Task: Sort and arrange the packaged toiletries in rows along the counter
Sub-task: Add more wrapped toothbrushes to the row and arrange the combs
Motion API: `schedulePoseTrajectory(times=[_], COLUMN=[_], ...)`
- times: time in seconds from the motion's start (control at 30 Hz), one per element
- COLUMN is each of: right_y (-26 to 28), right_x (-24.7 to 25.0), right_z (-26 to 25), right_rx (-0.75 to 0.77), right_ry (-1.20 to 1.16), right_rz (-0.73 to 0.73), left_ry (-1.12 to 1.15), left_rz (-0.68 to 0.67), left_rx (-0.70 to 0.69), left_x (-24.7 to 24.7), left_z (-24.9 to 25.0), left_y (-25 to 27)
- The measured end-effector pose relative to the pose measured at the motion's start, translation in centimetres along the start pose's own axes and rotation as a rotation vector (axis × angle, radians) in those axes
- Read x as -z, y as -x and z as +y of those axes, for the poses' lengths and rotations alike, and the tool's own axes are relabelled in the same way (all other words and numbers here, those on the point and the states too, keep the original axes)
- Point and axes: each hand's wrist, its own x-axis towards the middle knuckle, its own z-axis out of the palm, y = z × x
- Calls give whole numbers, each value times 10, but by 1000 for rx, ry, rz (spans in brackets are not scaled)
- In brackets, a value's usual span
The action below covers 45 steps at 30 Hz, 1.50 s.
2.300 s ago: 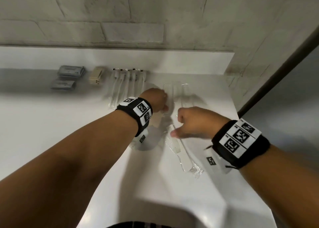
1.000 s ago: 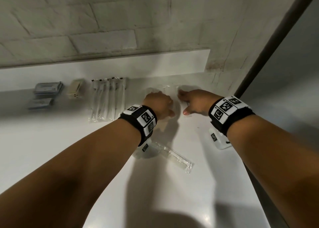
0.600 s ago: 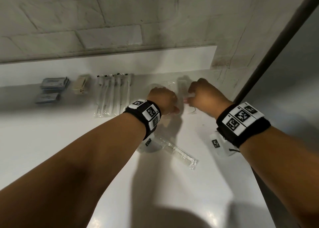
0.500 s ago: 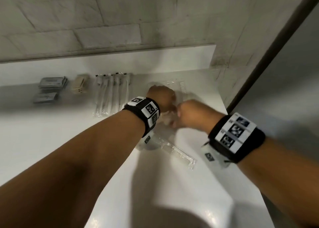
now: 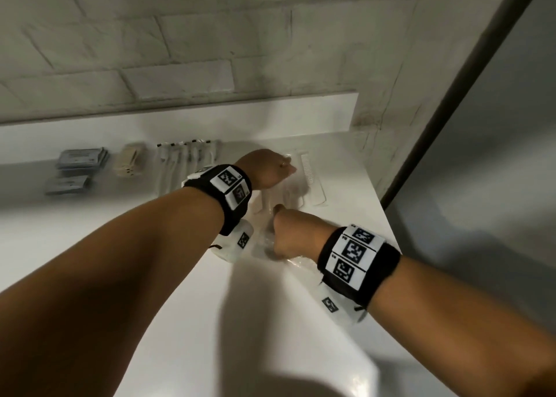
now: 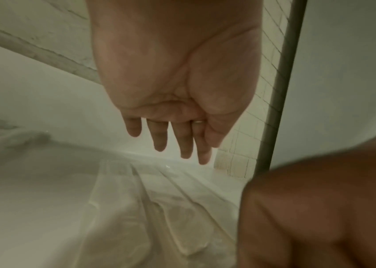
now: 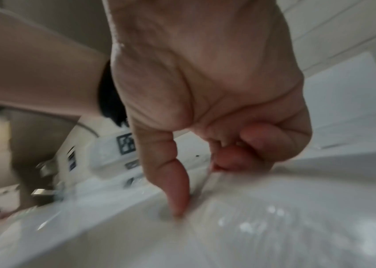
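Note:
Several white combs in clear wrappers (image 5: 310, 180) lie side by side at the counter's back right. My left hand (image 5: 272, 169) hovers over their left side with straight, relaxed fingers (image 6: 170, 137), holding nothing; the wrapped combs (image 6: 177, 208) lie under it. Nearer to me, my right hand (image 5: 290, 234) is down on a loose wrapped comb (image 5: 299, 261). Its thumb (image 7: 180, 204) presses the crinkled wrapper (image 7: 274, 217) while its curled fingers (image 7: 239, 159) meet the wrapper's far side. The right wrist view is blurred.
Further left along the back stand a row of wrapped toothbrushes (image 5: 186, 162), a beige packet (image 5: 131, 163) and two grey packets (image 5: 81, 159) (image 5: 67, 184). The white counter (image 5: 270, 336) ends at a wall and dark post (image 5: 421, 156) on the right.
My right hand has drawn back from the comb row toward me and come down on the loose wrapped comb. My left hand has stayed over the row.

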Motion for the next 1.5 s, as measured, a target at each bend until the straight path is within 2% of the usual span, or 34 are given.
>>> schedulePoseTrajectory(times=[0.07,0.13,0.23,0.3,0.33,0.4,0.53,0.6,0.67,0.8,0.93,1.37,1.5], right_y=[2,11,29,28,23,12,1,1,0,-11,-15,-16,-12], right_x=[14,40,87,104,106,99,75,72,73,75,74,74,76], right_z=[7,22,50,71,79,95,122,129,131,131,127,133,133], right_rx=[1,36,105,118,101,54,49,-12,-57,-75,-71,-18,-6], right_ry=[22,-67,-208,-213,-152,-4,97,164,172,214,211,229,179], right_rz=[-14,94,450,689,748,717,453,314,250,310,225,220,248], left_ry=[37,80,115,107,89,42,-84,-104,-136,-159,-217,-200,-137], left_rz=[87,196,278,257,237,189,171,180,187,183,144,178,266], left_rx=[19,77,176,181,170,144,60,54,57,90,75,41,-4], left_x=[4,9,7,-2,-7,-16,-30,-34,-38,-43,-47,-54,-49], left_z=[-1,-2,-4,2,6,18,35,39,43,51,56,52,38], left_y=[0,0,-3,-7,-8,-10,-15,-18,-19,-22,-24,-26,-22])
